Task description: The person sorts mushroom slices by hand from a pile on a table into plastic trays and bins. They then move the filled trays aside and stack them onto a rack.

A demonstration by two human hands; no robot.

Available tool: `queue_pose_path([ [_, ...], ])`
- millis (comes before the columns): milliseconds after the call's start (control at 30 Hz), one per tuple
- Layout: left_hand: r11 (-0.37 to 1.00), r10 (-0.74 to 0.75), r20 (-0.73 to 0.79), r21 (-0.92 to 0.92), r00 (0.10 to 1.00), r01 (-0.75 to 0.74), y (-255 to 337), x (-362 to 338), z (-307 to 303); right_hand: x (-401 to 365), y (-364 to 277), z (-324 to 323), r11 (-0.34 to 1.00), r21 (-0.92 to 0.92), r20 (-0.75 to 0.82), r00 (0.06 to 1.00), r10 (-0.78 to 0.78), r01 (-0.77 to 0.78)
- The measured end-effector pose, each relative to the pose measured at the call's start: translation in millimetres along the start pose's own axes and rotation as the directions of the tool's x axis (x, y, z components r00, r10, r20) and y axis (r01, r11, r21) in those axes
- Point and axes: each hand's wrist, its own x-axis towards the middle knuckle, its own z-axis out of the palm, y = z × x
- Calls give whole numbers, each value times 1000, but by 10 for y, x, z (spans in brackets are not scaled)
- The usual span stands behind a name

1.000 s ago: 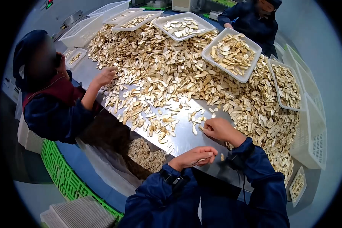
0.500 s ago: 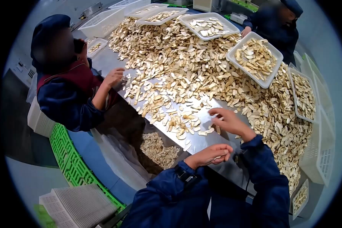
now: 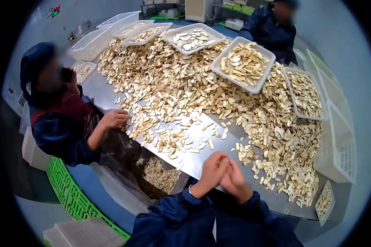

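Observation:
Close together over the near edge of the metal table are my left hand and my right hand, fingertips meeting. My left fingers are curled in a pinch. Partly behind them, my right fingers are slightly blurred and closed toward the left ones. Whatever lies between them, if anything, is hidden. Pale, brown-edged slices that look like dried mushroom slices lie scattered just beyond my hands. A large heap of slices covers the table's far side and runs down to the right.
White trays of slices rest on the heap. White baskets line the right side. Below the near edge sits an open bag of small pieces. One person stands at left with a phone; another is across the table.
My hands have come together; my right hand has drawn back from the slices on the table. The view has shifted. The person at left still reaches toward the slices.

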Motion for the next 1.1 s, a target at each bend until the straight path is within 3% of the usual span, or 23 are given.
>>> queue_pose_path([
  [33, 980, 69, 138, 173, 988, -93, 247, 22, -13, 57, 17, -159, 997, 83, 101, 995, 3, -11],
  [100, 898, 312, 174, 268, 934, -350, 431, -9, 68, 85, -66, -304, 973, -175, 233, 967, -106, 149],
  [133, 828, 423, 203, 310, 883, -467, 467, -22, 105, 86, -139, -294, 978, -158, 177, 979, -105, 133],
  [167, 820, 436, 207, 308, 876, -482, 428, -66, 123, 87, -213, -283, 983, -140, 121, 987, -103, 120],
  [200, 812, 431, 223, 327, 874, -484, 415, -40, 111, 84, -292, -245, 987, -119, 64, 993, -101, 108],
  [267, 796, 417, 254, 361, 873, -486, 389, 20, 27, 93, -576, -366, 984, 177, 72, 997, -1, -12],
  [367, 786, 235, 274, 511, 932, -348, 105, 260, -135, 88, -854, -504, 975, 201, 10, 995, -96, 92],
  [433, 726, 197, 295, 597, 935, -342, -42, 473, -139, 96, -960, -506, 961, 235, -57, 989, -137, 146],
  [500, 620, 170, 373, 679, 912, -393, -151, 693, -29, 114, -982, -564, 958, 216, -90, 980, -175, 191],
  [533, 533, 279, 418, 681, 864, -502, -219, 796, 67, 123, -988, -563, 956, 201, -106, 975, -195, 213],
  [600, 412, 306, 489, 705, 817, -577, -341, 977, 207, 106, -1013, -537, 963, 162, -148, 971, -190, 213],
  [700, 270, 198, 589, 735, 783, -621, -415, 1150, 188, 73, -1004, -493, 977, 105, -148, 974, -170, 186],
  [767, 203, 175, 589, 763, 789, -614, -437, 1168, 5, 46, -1000, -504, 983, 74, -123, 980, -159, 168],
  [867, 141, 163, 460, 865, 873, -482, -518, 1070, -500, 11, -1002, -469, 987, 64, -98, 985, -143, 150],
  [900, 64, 37, 359, 930, 933, -361, -408, 966, -635, -12, -1000, -453, 987, 66, -92, 986, -140, 146],
  [933, 128, 36, 300, 945, 953, -302, -352, 873, -804, -30, -997, -441, 989, 58, -89, 987, -133, 139],
  [1000, 110, 127, 218, 966, 968, -232, -204, 647, -900, -41, -985, -401, 991, 42, -83, 989, -125, 129],
  [1100, 297, 152, 191, 927, 970, -229, -134, 308, -671, -17, -948, -406, 993, 6, -86, 989, -121, 122],
])
